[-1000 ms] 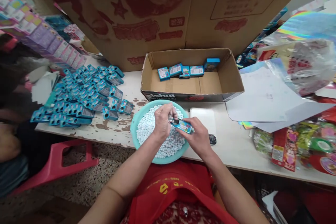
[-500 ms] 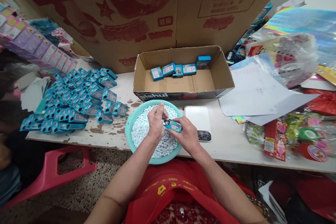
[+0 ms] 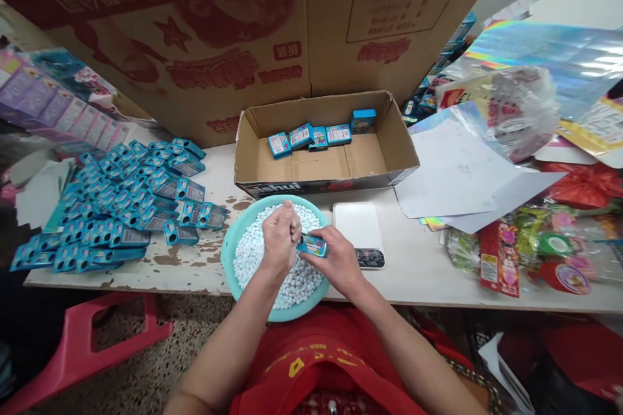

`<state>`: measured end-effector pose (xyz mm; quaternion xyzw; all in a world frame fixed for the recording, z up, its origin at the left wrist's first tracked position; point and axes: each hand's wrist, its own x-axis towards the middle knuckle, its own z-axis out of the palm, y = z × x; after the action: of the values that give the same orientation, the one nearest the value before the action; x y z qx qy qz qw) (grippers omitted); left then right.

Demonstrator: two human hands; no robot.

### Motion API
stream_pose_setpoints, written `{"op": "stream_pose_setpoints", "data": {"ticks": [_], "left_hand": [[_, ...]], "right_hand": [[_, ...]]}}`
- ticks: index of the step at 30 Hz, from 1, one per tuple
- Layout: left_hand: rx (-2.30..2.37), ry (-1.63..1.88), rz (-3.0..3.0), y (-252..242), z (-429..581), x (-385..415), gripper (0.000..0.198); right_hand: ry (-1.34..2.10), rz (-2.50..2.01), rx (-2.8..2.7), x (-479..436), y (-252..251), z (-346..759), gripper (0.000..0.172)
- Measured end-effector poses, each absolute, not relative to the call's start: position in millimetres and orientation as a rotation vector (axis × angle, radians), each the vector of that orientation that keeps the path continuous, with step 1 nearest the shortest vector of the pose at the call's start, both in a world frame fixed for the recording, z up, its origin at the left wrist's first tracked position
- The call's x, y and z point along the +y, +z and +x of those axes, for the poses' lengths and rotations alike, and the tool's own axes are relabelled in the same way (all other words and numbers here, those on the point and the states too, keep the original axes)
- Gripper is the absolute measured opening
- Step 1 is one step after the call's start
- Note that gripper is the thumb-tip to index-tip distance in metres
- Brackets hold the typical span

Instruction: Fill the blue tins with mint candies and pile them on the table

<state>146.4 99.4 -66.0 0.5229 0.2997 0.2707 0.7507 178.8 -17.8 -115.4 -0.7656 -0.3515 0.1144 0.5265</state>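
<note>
My right hand (image 3: 335, 256) grips a small blue candy box (image 3: 312, 246) by its sides, held tilted over the basin. My left hand (image 3: 281, 237) is curled into a fist against the box's open end. Small white candies showed between that fist and the box a moment ago; the fingers hide them now. Beneath both hands stands a pale turquoise basin (image 3: 228, 253) filled with small white candies (image 3: 250, 259). Just right of it lies a white kitchen scale (image 3: 357, 224).
An open carton (image 3: 311, 172) behind the basin holds several blue boxes. Many blue boxes (image 3: 131, 201) with round holes are heaped at left. Papers (image 3: 462, 175) and packaged sweets (image 3: 530, 253) lie right. A large cardboard box (image 3: 233, 97) rises behind; a pink stool (image 3: 82, 350) stands at lower left.
The left fist has closed further and covers the box's end. The view has shifted slightly, moving the tabletop things left and down in the picture. The right hand keeps its hold.
</note>
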Motion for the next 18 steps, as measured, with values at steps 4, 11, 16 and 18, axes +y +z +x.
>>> {"op": "stream_pose_setpoints", "data": {"ticks": [4, 11, 16, 18], "left_hand": [[0.802, 0.448, 1.441, -75.5, 119.8, 136.2, 0.043], [0.857, 0.224, 1.991, -92.0, 149.1, 218.8, 0.043], [1.206, 0.426, 1.749, -111.0, 291.5, 276.1, 0.035], [1.265, 0.397, 1.695, -127.2, 329.8, 286.8, 0.03]], "right_hand": [[0.287, -1.777, -0.586, -42.0, -107.1, 194.5, 0.032], [0.098, -1.943, -0.127, -83.1, -169.3, 242.4, 0.042], [0.019, -1.922, -0.183, -73.0, -211.6, 253.4, 0.039], [-0.008, -1.917, -0.221, -72.5, -214.4, 251.2, 0.046]]}}
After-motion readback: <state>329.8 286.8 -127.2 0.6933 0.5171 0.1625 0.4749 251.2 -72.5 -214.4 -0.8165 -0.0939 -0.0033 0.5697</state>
